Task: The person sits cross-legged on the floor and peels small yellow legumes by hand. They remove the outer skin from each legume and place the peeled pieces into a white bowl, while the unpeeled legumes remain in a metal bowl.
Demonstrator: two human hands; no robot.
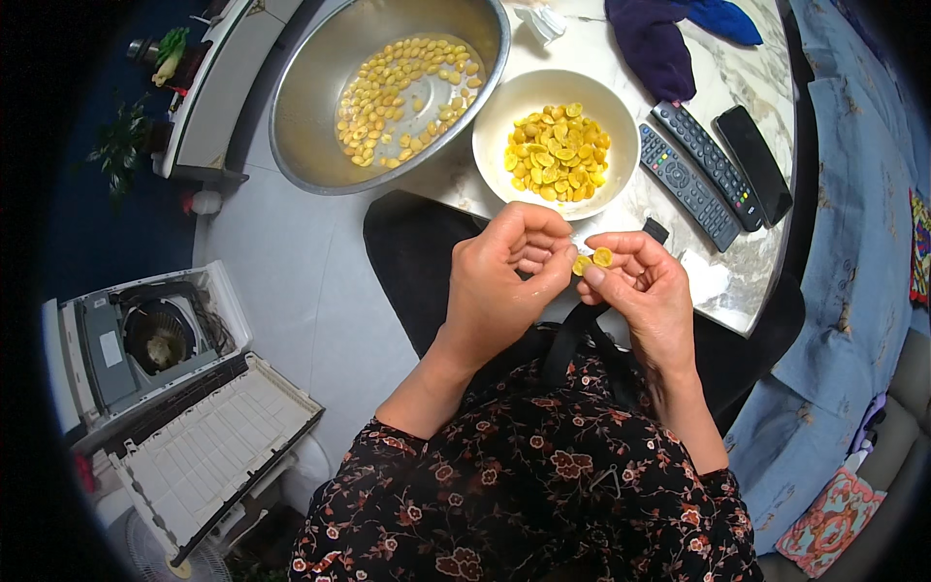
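Between the fingertips of my right hand (640, 284) is a small yellow fruit (582, 265), split so that two halves show. My left hand (509, 273) is beside it with curled fingers, thumb and forefinger close together near the fruit; whether they pinch anything is hidden. Just beyond my hands stands a white bowl (489, 156) holding a heap of yellow fruit halves (556, 156). To its left, a large metal basin (302, 138) holds many whole-looking yellow fruits (364, 120) in shallow liquid.
Two remote controls (689, 188) and a black smartphone (753, 166) lie right of the bowl on the marble-patterned table (771, 80). Dark cloth (651, 44) and crumpled white tissue (542, 23) are farther back. An opened white appliance (156, 342) stands at lower left; a blue-covered sofa (836, 291) is at right.
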